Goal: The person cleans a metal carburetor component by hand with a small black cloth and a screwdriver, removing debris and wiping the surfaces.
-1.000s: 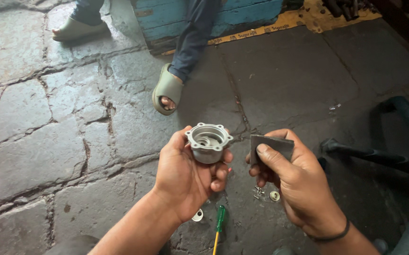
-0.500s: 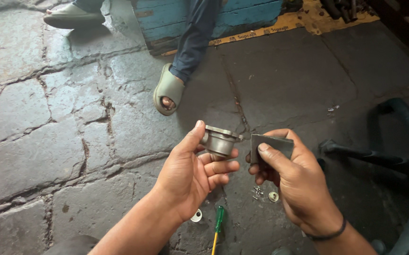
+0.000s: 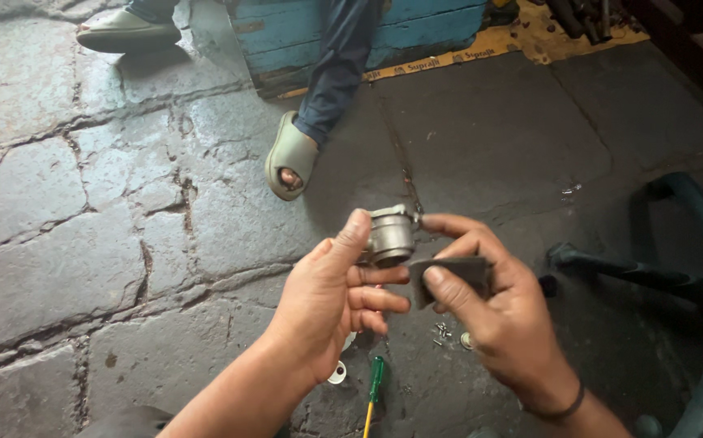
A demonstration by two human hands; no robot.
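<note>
Both hands meet over the stone floor: the left hand (image 3: 331, 296) clamps a small round metal housing (image 3: 389, 235), the right hand (image 3: 497, 312) pinches a dark flat pad (image 3: 453, 272) beside it. The housing looks stiff, weighty for its size, best gripped round its body. Against a second earlier, its open mouth is now tipped away from the camera.

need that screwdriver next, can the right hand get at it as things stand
Probably not right away. The screwdriver lies uncovered on the floor below both hands, but the right hand holds a dark pad and touches the metal part in the left hand; it would need freeing first.
</note>
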